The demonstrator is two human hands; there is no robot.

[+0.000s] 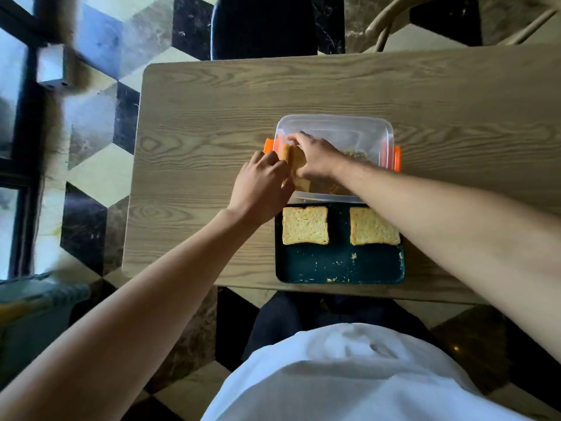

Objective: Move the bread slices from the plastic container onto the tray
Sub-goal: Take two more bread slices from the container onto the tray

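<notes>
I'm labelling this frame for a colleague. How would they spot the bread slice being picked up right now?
On the wooden table, find the clear plastic container beyond the dark tray. At its left end, both hands grip a slice standing on edge, unlike the two lying flat on the tray.

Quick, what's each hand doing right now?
Left hand: touching the bread slices, grip unclear.
Right hand: closed on the bread slices.

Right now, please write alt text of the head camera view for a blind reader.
Both hands, left and right, hold bread slices at the left end of a clear plastic container. Two slices already lie on the dark tray on the wooden table.
</notes>
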